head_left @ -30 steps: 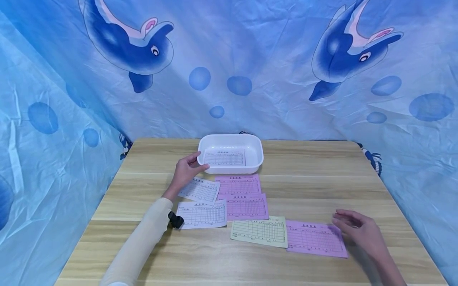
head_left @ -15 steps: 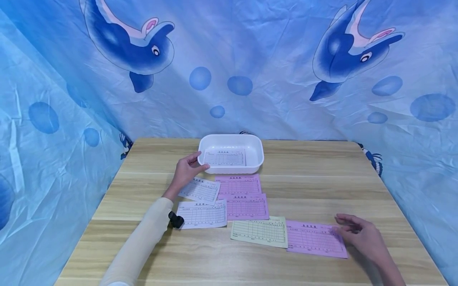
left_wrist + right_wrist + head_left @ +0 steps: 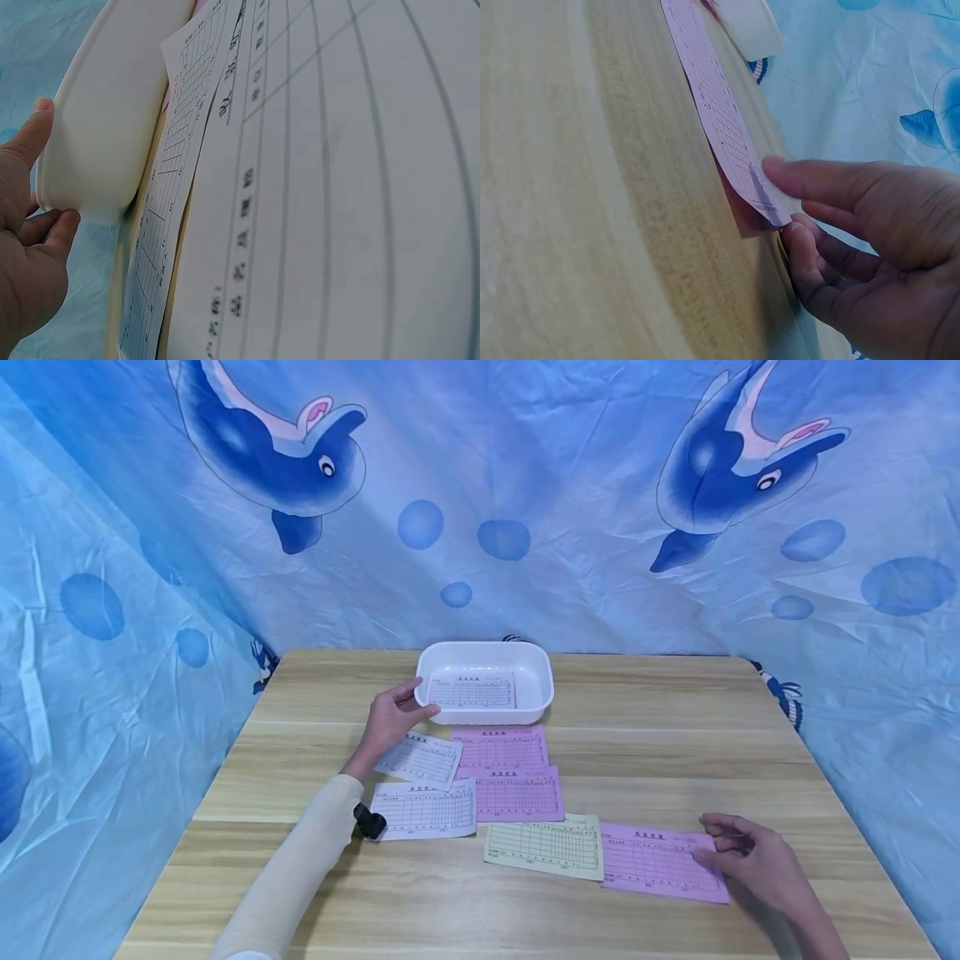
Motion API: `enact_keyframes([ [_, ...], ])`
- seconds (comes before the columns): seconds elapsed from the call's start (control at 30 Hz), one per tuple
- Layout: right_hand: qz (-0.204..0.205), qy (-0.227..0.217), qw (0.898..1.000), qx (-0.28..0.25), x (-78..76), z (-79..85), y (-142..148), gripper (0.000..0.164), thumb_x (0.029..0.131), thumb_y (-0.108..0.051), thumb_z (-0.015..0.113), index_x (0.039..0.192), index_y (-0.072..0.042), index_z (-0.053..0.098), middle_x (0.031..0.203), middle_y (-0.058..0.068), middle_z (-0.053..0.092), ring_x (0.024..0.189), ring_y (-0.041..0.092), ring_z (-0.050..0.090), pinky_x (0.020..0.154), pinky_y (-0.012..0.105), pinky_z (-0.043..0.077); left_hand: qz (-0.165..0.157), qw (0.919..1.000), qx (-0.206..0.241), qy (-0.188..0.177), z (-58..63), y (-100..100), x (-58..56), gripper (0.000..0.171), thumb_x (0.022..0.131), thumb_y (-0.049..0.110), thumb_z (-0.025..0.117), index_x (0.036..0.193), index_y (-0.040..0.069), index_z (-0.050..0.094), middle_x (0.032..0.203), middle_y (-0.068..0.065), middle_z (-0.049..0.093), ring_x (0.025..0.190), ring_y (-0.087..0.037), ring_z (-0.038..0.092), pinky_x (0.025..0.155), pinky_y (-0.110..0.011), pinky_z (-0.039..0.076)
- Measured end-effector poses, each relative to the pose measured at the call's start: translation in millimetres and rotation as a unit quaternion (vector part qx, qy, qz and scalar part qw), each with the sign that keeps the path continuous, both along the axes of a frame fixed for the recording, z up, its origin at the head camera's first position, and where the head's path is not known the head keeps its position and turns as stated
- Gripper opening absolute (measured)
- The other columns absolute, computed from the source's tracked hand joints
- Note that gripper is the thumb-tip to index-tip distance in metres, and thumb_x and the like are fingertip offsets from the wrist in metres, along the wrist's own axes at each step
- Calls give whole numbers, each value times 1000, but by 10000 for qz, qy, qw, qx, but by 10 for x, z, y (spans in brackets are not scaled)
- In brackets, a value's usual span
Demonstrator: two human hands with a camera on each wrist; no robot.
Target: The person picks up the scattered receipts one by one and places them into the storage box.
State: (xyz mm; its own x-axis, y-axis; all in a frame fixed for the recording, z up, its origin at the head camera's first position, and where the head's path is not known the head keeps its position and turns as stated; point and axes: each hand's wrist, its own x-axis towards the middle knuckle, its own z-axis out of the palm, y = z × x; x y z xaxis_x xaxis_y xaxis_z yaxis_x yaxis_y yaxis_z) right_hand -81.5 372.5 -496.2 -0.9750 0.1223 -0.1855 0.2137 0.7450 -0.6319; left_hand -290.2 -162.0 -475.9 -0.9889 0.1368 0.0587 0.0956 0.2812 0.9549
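Observation:
A white plastic tray (image 3: 534, 689) stands at the back of the table, with a white receipt slip (image 3: 469, 692) inside it. My left hand (image 3: 390, 718) grips the tray's left end, thumb at the front rim and fingers round the side. In the left wrist view, the tray (image 3: 112, 112) looms beside that hand (image 3: 30, 240). My right hand (image 3: 765, 864) is at the right end of a pink receipt slip (image 3: 660, 860), thumb over its top. In the right wrist view, curled fingertips of the hand (image 3: 870, 240) meet the raised edge of the slip (image 3: 720, 120).
A yellow slip (image 3: 543, 847) adjoins the held pink one. Two more pink slips (image 3: 517, 795) and two white slips (image 3: 423, 810) lie in front of the tray on the wooden table (image 3: 480, 918). A blue dolphin-print curtain (image 3: 585, 593) surrounds the table's back and sides.
My right hand has shifted slightly down and left, its thumb farther over the pink slip and its fingers more curled. The left hand and the tray stay put.

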Motion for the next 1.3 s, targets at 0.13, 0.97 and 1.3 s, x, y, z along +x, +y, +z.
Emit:
enact_keyframes([
  [0.13,-65,-227,9997,84,-16,9,-11,66,80,-25,89,135,1,62,116,12,70,89,12,64,68,19,54,-7,10000,4,4,117,23,80,70,91,13,80,149,-7,45,145,-31,52,134,-44,53,106,-45,50],
  [0.97,136,-460,9988,8,-63,67,23,31,93,-25,76,116,-5,74,99,4,71,82,13,62,64,23,52,-14,10000,21,-45,-74,-16,-49,73,91,16,80,150,-6,44,147,-30,50,135,-45,52,109,-49,48],
  [1.3,35,-194,9998,58,-129,151,43,44,95,-39,74,119,-2,71,99,5,71,81,10,60,64,22,50,15,9998,165,94,-270,-76,-149,78,88,27,84,151,0,47,149,-24,52,135,-39,54,108,-47,49],
])
